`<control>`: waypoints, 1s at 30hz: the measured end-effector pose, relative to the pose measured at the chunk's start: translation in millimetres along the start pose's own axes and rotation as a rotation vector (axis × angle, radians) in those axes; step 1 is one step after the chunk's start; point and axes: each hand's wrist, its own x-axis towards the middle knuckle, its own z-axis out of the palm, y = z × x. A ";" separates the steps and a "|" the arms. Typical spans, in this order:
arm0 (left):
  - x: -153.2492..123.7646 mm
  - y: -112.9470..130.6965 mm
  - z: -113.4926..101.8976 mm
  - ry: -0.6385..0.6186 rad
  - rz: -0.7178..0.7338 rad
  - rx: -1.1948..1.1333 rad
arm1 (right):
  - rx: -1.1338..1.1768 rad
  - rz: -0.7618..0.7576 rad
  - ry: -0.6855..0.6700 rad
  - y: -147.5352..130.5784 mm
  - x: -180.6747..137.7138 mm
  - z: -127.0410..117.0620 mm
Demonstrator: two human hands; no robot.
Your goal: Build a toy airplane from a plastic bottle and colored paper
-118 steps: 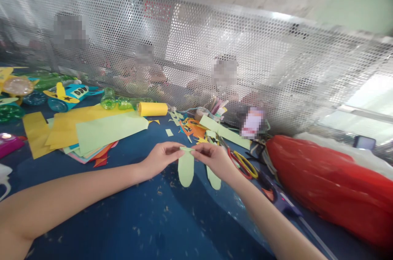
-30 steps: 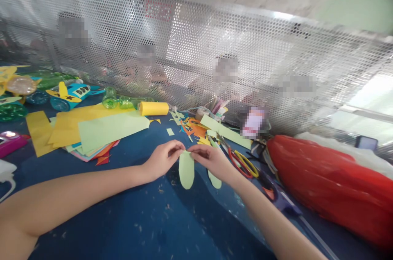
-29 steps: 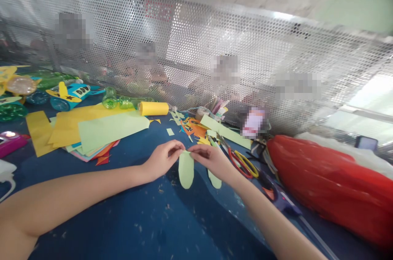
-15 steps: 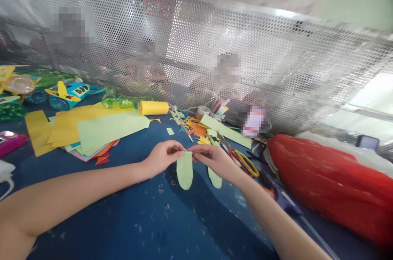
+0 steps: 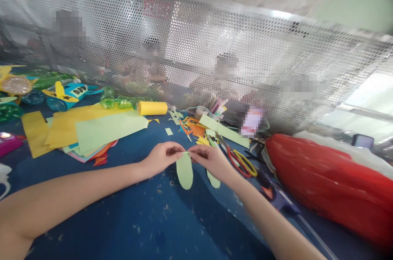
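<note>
A light green paper piece (image 5: pixel 184 173) with a rounded lower end hangs between my hands, just above the blue table (image 5: pixel 147 223). My left hand (image 5: pixel 162 157) pinches its top edge at the left. Thumb and fingers of my right hand (image 5: pixel 211 159) pinch the same edge at the right. A second light green paper piece (image 5: pixel 214 179) lies partly hidden beneath my right hand. Close by on the right are scissors with red and yellow handles (image 5: pixel 245 162) and a dark blue glue gun (image 5: pixel 284 198).
Stacked coloured paper (image 5: pixel 110 125), a bottle wrapped in yellow paper (image 5: pixel 152 108) and paper scraps (image 5: pixel 192 126) lie farther back. A blue and yellow bottle airplane (image 5: pixel 69 95) stands left. A red plastic bag (image 5: pixel 322 182) fills the right. Behind runs a perforated metal screen (image 5: pixel 190 39), with people beyond.
The view has shifted slightly, moving the surroundings a little left. Both hands keep pinching the green paper's top edge, with only slight finger movement.
</note>
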 end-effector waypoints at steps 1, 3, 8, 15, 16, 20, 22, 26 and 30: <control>0.1 -0.7 0.1 -0.015 -0.004 -0.006 | -0.033 -0.007 0.007 0.0 -0.3 1.2; 0.4 -1.6 0.2 -0.034 -0.014 -0.018 | -0.093 -0.025 0.011 0.0 -0.7 3.6; 0.5 -1.8 0.2 0.014 -0.030 0.014 | -0.333 -0.039 -0.009 -2.3 1.0 -6.4; 2.0 -1.3 0.0 0.082 -0.076 0.024 | -1.145 0.424 0.271 13.7 -4.2 -68.9; 2.1 -1.1 -0.2 0.078 -0.084 0.037 | -1.160 0.491 0.256 19.6 -5.6 -75.3; 1.8 -0.4 -1.4 0.076 -0.095 0.035 | -1.161 0.628 0.138 41.6 -6.5 -85.8; 1.5 -0.2 -1.6 0.087 -0.104 0.004 | -1.160 0.635 0.101 47.9 -4.3 -85.7; 1.4 0.7 -1.3 0.103 -0.142 -0.058 | -1.145 0.613 0.055 50.0 -0.7 -86.1; 1.8 1.7 -1.0 0.132 -0.177 -0.120 | -1.131 0.571 0.109 40.7 -2.2 -90.4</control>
